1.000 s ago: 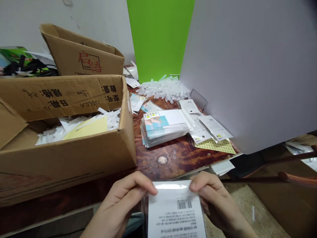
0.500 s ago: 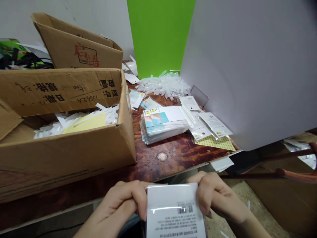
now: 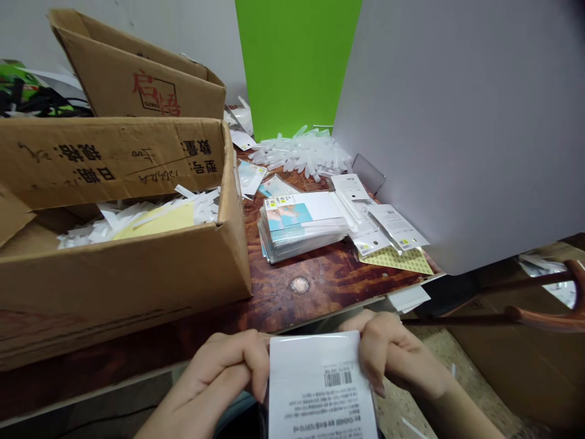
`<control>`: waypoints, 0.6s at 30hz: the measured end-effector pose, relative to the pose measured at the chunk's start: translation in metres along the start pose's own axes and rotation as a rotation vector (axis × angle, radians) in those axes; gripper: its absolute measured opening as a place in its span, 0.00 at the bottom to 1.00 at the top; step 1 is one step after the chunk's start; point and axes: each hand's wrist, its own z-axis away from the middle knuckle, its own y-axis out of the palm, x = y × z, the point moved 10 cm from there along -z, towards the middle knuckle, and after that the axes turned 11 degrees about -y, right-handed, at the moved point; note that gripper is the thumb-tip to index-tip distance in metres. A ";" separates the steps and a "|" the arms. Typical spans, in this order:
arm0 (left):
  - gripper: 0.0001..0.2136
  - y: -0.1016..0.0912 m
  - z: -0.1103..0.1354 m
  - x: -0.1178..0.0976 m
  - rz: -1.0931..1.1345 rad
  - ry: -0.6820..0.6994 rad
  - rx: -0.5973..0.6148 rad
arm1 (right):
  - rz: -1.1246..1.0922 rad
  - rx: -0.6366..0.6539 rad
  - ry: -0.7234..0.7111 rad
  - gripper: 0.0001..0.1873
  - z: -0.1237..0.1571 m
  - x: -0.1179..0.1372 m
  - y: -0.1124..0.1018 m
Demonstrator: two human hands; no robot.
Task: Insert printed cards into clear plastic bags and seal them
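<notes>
Both hands hold one clear packet with a white printed card [image 3: 317, 387] inside, barcode side up, low in the view in front of the table edge. My left hand [image 3: 226, 378] is closed on the packet's upper left corner. My right hand [image 3: 393, 356] is closed on its upper right corner, fingers curled over the top edge. Beyond them on the wooden table [image 3: 315, 286] lies a stack of similar clear packets [image 3: 299, 228].
An open cardboard box [image 3: 137, 268] with white strips and a yellow sheet fills the left. A second box [image 3: 137, 79] stands behind it. Loose packets [image 3: 388, 231], a dotted yellow sheet [image 3: 400, 259], a pile of clear tubes [image 3: 301, 155], a grey board [image 3: 466, 122] and a green panel [image 3: 297, 61] lie beyond.
The packet's top flap has gone from open and shiny to folded down flat. Both hands shifted slightly on its upper corners. The view tilted up a little.
</notes>
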 end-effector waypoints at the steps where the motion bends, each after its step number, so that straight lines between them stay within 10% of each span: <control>1: 0.14 0.003 0.000 0.002 0.008 -0.015 0.035 | -0.014 -0.006 0.003 0.19 0.000 -0.002 0.000; 14: 0.18 0.011 -0.001 0.006 0.248 -0.046 -0.044 | -0.209 -0.185 0.088 0.19 0.004 -0.024 0.003; 18: 0.24 0.009 -0.002 0.006 0.112 -0.074 -0.239 | -0.232 -0.237 0.077 0.18 0.003 -0.027 0.004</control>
